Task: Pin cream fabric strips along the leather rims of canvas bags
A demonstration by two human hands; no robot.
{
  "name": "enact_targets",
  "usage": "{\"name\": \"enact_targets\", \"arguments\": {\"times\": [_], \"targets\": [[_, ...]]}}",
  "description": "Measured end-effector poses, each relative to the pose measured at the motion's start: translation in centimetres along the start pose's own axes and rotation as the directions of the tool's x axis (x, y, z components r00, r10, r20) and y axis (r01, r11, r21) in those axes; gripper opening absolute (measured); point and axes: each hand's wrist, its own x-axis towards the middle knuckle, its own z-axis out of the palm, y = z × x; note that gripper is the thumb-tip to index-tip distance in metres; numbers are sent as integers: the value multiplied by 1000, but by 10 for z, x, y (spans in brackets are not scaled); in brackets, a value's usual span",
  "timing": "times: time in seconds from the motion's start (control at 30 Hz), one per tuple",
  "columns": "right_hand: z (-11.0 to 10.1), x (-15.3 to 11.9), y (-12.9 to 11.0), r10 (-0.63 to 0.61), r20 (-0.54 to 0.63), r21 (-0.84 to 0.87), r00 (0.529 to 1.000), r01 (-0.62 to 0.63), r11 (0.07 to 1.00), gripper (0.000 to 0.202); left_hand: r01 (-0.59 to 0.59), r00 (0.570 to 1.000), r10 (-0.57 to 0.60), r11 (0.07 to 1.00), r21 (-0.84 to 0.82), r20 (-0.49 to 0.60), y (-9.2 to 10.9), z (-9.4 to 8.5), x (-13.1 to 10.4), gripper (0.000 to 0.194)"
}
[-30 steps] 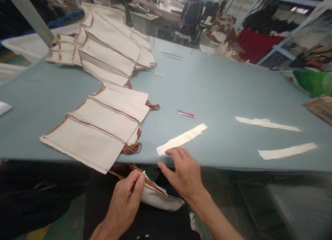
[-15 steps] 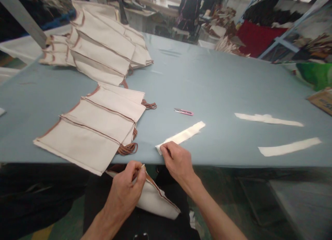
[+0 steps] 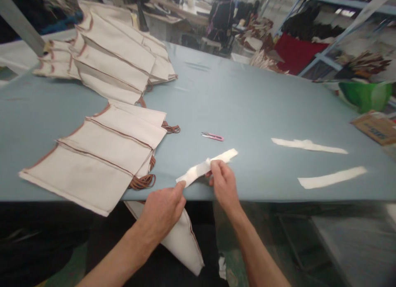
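My left hand (image 3: 163, 206) is closed at the table's front edge, its thumb and fingers on the near left end of a white cloth strip (image 3: 198, 170). My right hand (image 3: 223, 181) pinches the same strip near its middle, where it is lifted and bunched. Below my left hand a cream cloth piece with brown edging (image 3: 184, 241) hangs over my lap; whether that hand also grips it is hidden. Pink-handled thread snips (image 3: 213, 136) lie beyond the strip.
Cream bags with brown cords (image 3: 102, 150) overlap on the blue-grey table (image 3: 247, 101) at left, with a larger pile (image 3: 114, 51) behind. Two white strips (image 3: 309, 145) (image 3: 332, 177) lie at right. A cardboard box (image 3: 375, 128) stands at the right edge.
My left hand has moved up and right from the lap cloth's top edge onto the strip's end. My right hand has slid along to the strip's middle and raised it. The view has shifted slightly.
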Motion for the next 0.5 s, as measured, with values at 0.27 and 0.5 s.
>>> {"name": "enact_targets", "arguments": {"times": [0.27, 0.5], "targets": [[-68, 87, 30, 300, -295, 345, 907, -192, 919, 31, -29, 999, 28, 997, 67, 18, -3, 1, 0, 42], [-110, 156, 39, 431, -495, 440, 754, -210, 873, 37, -47, 999, 45, 995, 92, 28, -5, 4, 3, 44]]}}
